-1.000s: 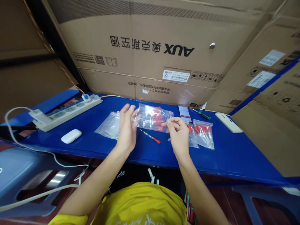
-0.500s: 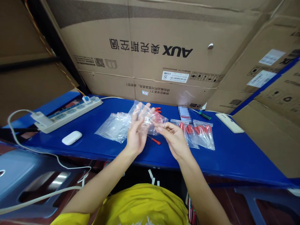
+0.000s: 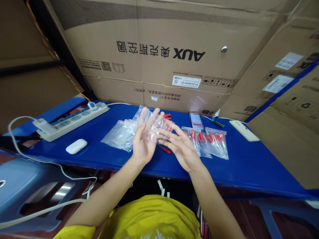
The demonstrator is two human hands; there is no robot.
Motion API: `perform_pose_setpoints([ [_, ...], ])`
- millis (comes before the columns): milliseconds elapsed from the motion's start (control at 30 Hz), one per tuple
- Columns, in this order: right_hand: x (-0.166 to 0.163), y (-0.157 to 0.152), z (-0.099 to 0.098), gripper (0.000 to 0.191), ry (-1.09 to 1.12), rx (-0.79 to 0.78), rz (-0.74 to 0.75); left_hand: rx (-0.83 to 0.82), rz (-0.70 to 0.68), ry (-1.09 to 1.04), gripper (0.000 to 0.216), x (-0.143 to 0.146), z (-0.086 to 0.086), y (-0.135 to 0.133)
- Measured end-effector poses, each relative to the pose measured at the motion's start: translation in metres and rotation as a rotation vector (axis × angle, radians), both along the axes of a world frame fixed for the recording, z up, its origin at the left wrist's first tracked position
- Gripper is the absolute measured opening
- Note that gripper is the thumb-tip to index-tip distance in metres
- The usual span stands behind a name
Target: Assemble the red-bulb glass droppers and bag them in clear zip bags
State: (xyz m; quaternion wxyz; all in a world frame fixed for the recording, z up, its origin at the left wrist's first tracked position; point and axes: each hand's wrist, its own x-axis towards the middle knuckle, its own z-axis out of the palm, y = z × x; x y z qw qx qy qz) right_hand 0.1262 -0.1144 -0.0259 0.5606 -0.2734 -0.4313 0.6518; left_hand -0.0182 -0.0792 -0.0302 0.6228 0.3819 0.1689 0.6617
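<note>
My left hand holds up a clear plastic zip bag, its thumb against the film and the other fingers spread behind it. At the bag's right end, my right hand touches the film with fingers stretched apart. Whether anything is inside this bag I cannot tell. Beneath the hands lies a small red-handled piece, partly covered. More red handles show behind the bag. To the left is a pile of clear bags. Right of my hands, filled bags contain red-handled pieces with thin silver shafts.
A white power strip and a white earbud case are on the blue table at left. A phone, a green-handled screwdriver and a pale phone-shaped object are at right. Cardboard walls the back.
My right hand has loosened from a pinch on the bag's right end, and its fingers are now spread. My left hand has shifted slightly left with the bag.
</note>
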Motion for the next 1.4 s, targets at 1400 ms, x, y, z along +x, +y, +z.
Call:
perform_pose_setpoints([
  [1400,-0.008,-0.002,-0.002,0.055,0.2,-0.035,0.252,0.04,-0.099,-0.15,0.068,-0.004,-0.011,0.003],
])
